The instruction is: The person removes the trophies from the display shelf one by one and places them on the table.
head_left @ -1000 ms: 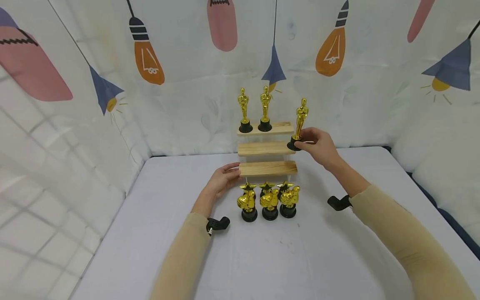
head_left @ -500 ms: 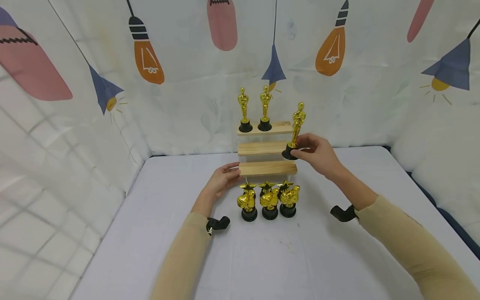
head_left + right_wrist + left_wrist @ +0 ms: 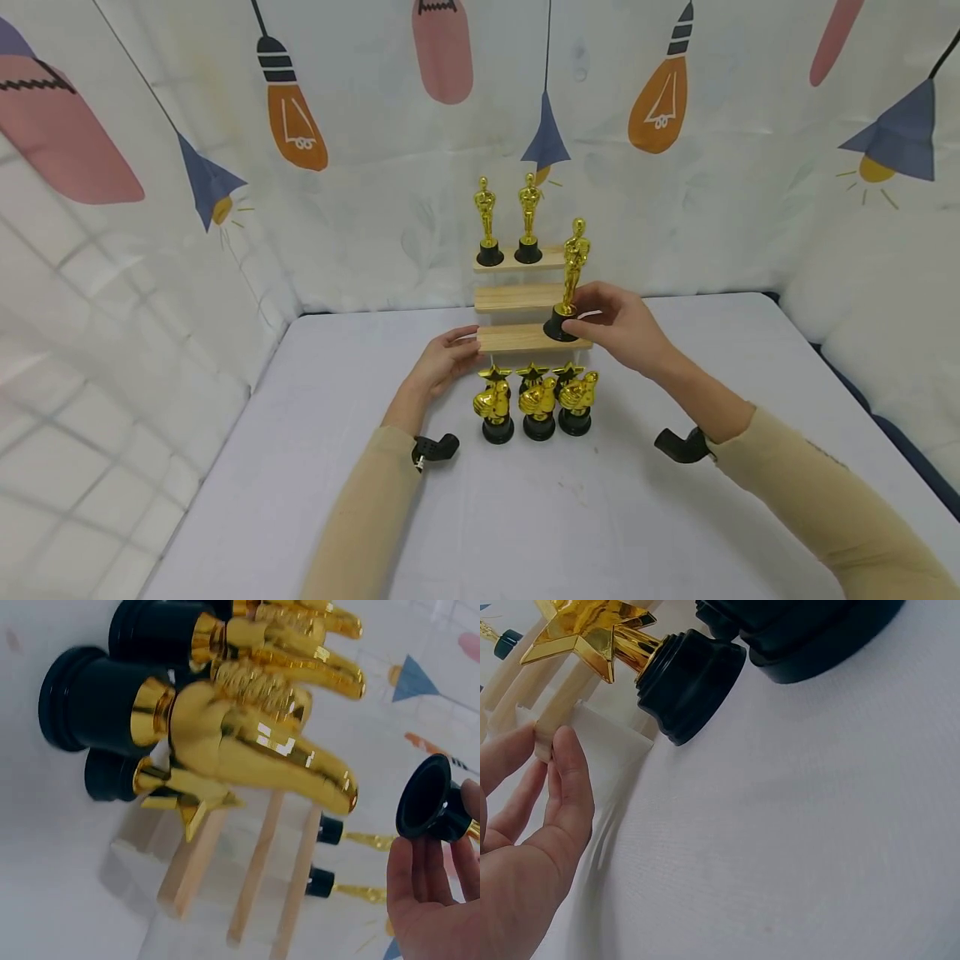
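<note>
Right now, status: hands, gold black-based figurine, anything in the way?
Right hand grips gold black-based figurine, aloft. Left hand pinches left end of lowest pale wooden shelf. Three gold thumbs-up trophies in front, possible snag.

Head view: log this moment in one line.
right hand: holds statue by base; left hand: pinches lowest shelf end; top shelf: two statues; table: six trophies

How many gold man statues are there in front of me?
3. The left statue stands on the top shelf, the second statue is right beside it, and the right hand holds the third statue by its base.
</note>
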`<state>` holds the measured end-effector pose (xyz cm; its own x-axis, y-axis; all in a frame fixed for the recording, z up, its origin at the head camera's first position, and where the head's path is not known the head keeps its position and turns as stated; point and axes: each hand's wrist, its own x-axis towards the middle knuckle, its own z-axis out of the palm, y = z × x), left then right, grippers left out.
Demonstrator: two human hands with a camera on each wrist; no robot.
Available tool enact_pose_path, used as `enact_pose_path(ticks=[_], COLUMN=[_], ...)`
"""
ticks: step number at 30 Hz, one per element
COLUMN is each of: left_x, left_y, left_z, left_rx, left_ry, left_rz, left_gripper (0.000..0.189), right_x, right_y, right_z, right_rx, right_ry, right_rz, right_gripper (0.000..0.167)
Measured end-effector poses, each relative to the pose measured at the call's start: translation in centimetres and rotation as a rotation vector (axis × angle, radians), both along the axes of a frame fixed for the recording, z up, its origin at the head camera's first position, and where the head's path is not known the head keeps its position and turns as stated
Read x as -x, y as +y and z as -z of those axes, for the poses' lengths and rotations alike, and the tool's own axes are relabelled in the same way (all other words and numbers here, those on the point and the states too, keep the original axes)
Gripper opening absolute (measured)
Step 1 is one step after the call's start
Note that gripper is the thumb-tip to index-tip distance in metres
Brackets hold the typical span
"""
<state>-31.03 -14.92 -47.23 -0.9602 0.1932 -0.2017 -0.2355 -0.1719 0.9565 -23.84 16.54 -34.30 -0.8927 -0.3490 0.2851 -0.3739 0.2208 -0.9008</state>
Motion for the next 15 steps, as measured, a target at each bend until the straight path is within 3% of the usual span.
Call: enact_pose_path(ticks=[7,15], left_x=[-0.1,-0.1], left_y=[0.1,0.0], left_z=[-0.1,-0.2], left_rx=[-0.007,0.003], left_ry=[-0.007,-0.002], left_rz=[-0.003,0.003], left_gripper=[0.048,0.049], right_x=[-2.3,-4.6], right_y=[-1.1,-2.4], right_z=[0.0,1.2], right_rx=[-0.004,-0.007], right_ry=[0.013,0.042], right_rz=[-0.064,-0.123], right_gripper=[0.032,0.031])
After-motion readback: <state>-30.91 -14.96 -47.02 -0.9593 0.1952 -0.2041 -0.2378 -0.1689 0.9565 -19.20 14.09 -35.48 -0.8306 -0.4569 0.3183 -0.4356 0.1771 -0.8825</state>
